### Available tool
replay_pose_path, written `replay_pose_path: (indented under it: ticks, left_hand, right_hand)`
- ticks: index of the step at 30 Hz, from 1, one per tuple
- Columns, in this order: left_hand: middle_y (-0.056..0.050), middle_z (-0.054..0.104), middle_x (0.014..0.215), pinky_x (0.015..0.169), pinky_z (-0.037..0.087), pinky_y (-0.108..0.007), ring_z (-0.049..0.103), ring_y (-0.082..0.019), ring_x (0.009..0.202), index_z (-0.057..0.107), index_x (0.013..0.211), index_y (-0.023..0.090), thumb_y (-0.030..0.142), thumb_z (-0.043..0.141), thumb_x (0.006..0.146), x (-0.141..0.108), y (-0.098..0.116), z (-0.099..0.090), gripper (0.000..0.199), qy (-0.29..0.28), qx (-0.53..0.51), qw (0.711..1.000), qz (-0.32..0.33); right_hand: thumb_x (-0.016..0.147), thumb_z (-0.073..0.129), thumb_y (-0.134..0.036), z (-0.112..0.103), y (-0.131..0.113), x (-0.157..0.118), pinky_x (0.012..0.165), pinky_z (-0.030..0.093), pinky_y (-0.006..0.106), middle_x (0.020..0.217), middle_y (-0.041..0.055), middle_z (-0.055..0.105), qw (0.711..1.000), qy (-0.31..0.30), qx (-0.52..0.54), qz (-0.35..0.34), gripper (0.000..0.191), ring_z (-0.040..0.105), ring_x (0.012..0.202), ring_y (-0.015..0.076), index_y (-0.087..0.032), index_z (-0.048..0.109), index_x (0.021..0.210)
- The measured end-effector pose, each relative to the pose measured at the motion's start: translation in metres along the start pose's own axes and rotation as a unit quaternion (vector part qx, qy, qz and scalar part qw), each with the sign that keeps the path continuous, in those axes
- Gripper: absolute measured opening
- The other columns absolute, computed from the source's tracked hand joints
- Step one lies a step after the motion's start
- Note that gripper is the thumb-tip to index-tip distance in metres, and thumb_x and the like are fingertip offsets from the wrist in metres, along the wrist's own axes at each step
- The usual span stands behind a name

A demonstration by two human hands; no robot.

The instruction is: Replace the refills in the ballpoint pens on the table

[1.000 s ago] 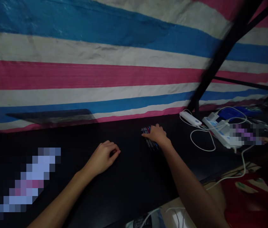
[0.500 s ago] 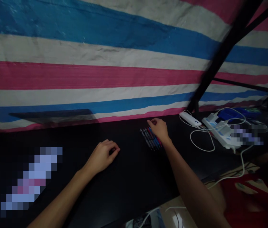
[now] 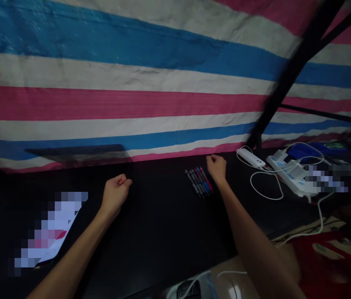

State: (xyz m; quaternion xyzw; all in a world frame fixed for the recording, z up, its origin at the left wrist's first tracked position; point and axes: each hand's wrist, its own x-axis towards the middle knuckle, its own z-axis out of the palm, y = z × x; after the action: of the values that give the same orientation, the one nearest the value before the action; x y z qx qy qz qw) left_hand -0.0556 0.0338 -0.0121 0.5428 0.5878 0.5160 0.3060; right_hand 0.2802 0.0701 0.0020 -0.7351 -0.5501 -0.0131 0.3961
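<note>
Several pens [image 3: 197, 182] lie in a row on the bench [image 3: 150, 236], long axes slanting from far left to near right, just left of the nearer right hand [image 3: 217, 169] and well apart from the left hand [image 3: 114, 194], both loosely fisted, nothing visible inside.

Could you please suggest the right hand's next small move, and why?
Probably draw the right hand back slightly: the slim grey, blue and red pens already lie side by side on the black tabletop, and the curled hand beside them appears empty.
</note>
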Motion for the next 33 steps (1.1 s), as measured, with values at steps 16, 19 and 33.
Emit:
replay_pose_path:
  ticks: [16, 19, 33]
  left_hand:
    - [0.007, 0.028, 0.048, 0.051, 0.022, -0.024, 0.029, -0.009, 0.047, 0.024, 0.055, 0.021, 0.018, 0.043, 0.073, -0.02, 0.011, 0.013, 0.026, -0.121, 0.243, 0.933, 0.235]
    - [0.006, 0.033, 0.051, 0.053, 0.024, -0.025, 0.033, -0.01, 0.049, 0.023, 0.057, 0.021, 0.015, 0.041, 0.074, -0.029, 0.013, 0.022, 0.025, -0.19, 0.241, 0.912, 0.273]
    - [0.001, 0.048, 0.067, 0.064, 0.037, -0.027, 0.048, -0.017, 0.069, 0.039, 0.066, 0.021, 0.014, 0.045, 0.077, -0.01, 0.002, 0.013, 0.015, -0.084, 0.268, 0.922, 0.268]
  right_hand:
    - [0.082, 0.042, -0.061, 0.007, -0.035, -0.067, 0.086, 0.035, 0.049, 0.122, 0.0208, 0.046, 0.965, -0.215, -0.153, -0.002, 0.069, 0.041, 0.114, 0.0366, -0.017, 0.039, 0.135]
    - [0.088, 0.038, -0.053, 0.025, -0.056, -0.081, 0.087, 0.033, 0.048, 0.12, 0.0182, 0.047, 0.965, -0.182, -0.16, -0.099, 0.058, 0.042, 0.11, 0.0334, -0.02, 0.039, 0.135]
    - [0.086, 0.029, -0.066, 0.07, -0.103, -0.042, 0.095, 0.029, 0.049, 0.139, 0.0135, 0.039, 0.796, -0.336, -0.075, -0.497, 0.074, 0.036, 0.119, 0.0318, -0.021, 0.024, 0.144]
